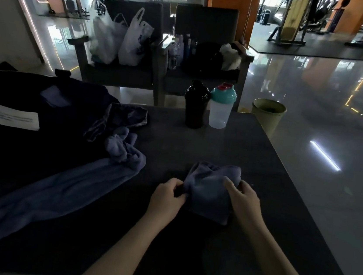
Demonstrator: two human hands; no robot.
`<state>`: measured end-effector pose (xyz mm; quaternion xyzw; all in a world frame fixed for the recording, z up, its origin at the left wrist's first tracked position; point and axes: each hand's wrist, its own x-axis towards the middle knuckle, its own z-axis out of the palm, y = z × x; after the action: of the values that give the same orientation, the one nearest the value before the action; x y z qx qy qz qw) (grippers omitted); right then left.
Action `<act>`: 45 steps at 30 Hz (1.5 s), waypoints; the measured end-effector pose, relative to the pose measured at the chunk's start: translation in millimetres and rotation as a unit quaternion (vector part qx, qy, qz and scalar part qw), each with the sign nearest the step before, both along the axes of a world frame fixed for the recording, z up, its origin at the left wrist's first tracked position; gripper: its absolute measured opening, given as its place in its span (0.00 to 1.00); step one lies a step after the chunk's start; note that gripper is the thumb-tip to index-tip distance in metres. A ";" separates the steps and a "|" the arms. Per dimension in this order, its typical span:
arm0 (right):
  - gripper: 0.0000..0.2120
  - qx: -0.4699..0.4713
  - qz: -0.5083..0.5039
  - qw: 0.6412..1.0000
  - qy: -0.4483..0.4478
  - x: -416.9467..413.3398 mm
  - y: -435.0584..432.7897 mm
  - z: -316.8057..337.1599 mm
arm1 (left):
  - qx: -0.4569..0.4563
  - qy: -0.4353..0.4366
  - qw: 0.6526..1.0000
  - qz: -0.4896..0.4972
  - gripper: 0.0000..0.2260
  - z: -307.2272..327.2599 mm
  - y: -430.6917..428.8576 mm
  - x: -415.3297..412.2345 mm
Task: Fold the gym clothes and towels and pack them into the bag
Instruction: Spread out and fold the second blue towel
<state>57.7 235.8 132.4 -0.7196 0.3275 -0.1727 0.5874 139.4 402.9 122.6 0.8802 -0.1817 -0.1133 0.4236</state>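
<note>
At the left edge of the bench [260,192] the dark bag [21,90] is sitting with a white label [10,115] on top, and I cannot tell whether it is open or what is lying inside. Just right of it a dark shiny garment [119,118] is lying crumpled. A long blue towel [59,191] is trailing unfolded from beside the bag toward the near left corner, so both are waiting to be folded. Right of the middle you are working on the small blue towel [207,195]. Your left hand [166,200] is pinching its left edge with curled fingers, and your right hand [241,199] is gripping its right side. The cloth is looking only partly folded and is bunching at its far end. I am judging the task to be in its early part, with nothing visibly packed. Toward the far edge a black shaker [196,105] and a clear shaker [221,110] are standing side by side, well apart from your hands. Dark bench surface is showing from the small towel out to the right edge, giving you room to flatten it. Any carry to the bag is likely passing over the long towel.
</note>
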 end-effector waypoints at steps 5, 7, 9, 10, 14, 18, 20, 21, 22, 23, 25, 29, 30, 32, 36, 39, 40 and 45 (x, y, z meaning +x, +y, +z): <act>0.05 -0.033 0.032 0.995 -0.087 13.8 -4.2 8.9 | -0.022 -0.011 1.000 -0.005 0.07 -0.6 -2.8 -2.1; 0.05 -0.046 0.033 0.996 -0.067 18.0 -6.8 7.4 | -0.027 -0.006 1.000 0.004 0.08 -1.7 -2.4 -2.9; 0.01 -0.073 0.022 0.997 0.003 21.0 -9.0 3.4 | -0.025 -0.008 1.000 0.011 0.10 -1.7 -3.5 -3.8; 0.03 -0.096 0.013 0.995 0.036 22.6 -9.6 0.0 | -0.020 -0.011 1.000 0.013 0.12 -1.0 -4.6 -3.9; 0.14 -0.213 -0.026 0.973 0.083 26.5 -4.3 -4.9 | 0.039 -0.081 0.996 0.007 0.16 -1.2 -10.1 -4.0; 0.30 -0.406 -0.011 0.900 0.156 23.4 -4.5 -8.4 | 0.084 -0.284 0.955 -0.025 0.20 -9.4 -15.0 -8.0; 0.28 -0.473 0.049 0.863 0.167 27.5 -9.0 -10.5 | 0.121 -0.293 0.943 -0.100 0.28 -5.7 -25.6 -7.6; 0.26 -0.485 0.091 0.851 0.182 30.8 -12.6 -13.2 | 0.153 -0.271 0.940 -0.137 0.31 -4.6 -31.5 -5.6; 0.24 -0.477 0.128 0.847 0.198 33.3 -16.3 -16.7 | 0.188 -0.243 0.938 -0.162 0.32 -5.2 -36.8 -2.2; 0.23 -0.453 0.154 0.852 0.212 35.5 -20.9 -20.2 | 0.216 -0.214 0.937 -0.172 0.31 -7.9 -41.6 3.4; 0.23 -0.394 0.176 0.874 0.223 36.2 -28.5 -25.1 | 0.243 -0.138 0.945 -0.170 0.26 -13.3 -45.9 11.4; 0.24 -0.373 0.186 0.877 0.239 41.1 -34.0 -28.2 | 0.252 -0.119 0.947 -0.158 0.26 -20.1 -43.8 11.8; 0.24 -0.372 0.185 0.876 0.245 42.8 -33.9 -28.0 | 0.252 -0.122 0.947 -0.156 0.26 -20.5 -43.6 11.5; 0.26 -0.367 0.187 0.875 0.256 43.5 -33.2 -26.0 | 0.251 -0.122 0.947 -0.157 0.26 -21.3 -43.4 11.7; 0.27 -0.377 0.198 0.864 0.268 38.0 -27.4 -19.6 | 0.249 -0.114 0.949 -0.158 0.27 -20.7 -38.6 5.2; 0.27 -0.395 0.203 0.854 0.269 28.2 -18.7 -19.6 | 0.257 -0.116 0.946 -0.159 0.31 -22.7 -27.9 -7.2; 0.27 -0.399 0.206 0.852 0.268 24.1 -15.1 -20.1 | 0.255 -0.119 0.946 -0.159 0.35 -23.2 -23.3 -12.4; 0.28 -0.428 0.220 0.838 0.258 1.2 7.9 -16.3 | 0.258 -0.101 0.948 -0.155 0.47 -18.6 1.1 -40.2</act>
<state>58.9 243.7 116.1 -0.9709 0.1936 0.0296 0.1381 99.2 404.0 104.0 0.9271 -0.3228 -0.1311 0.1385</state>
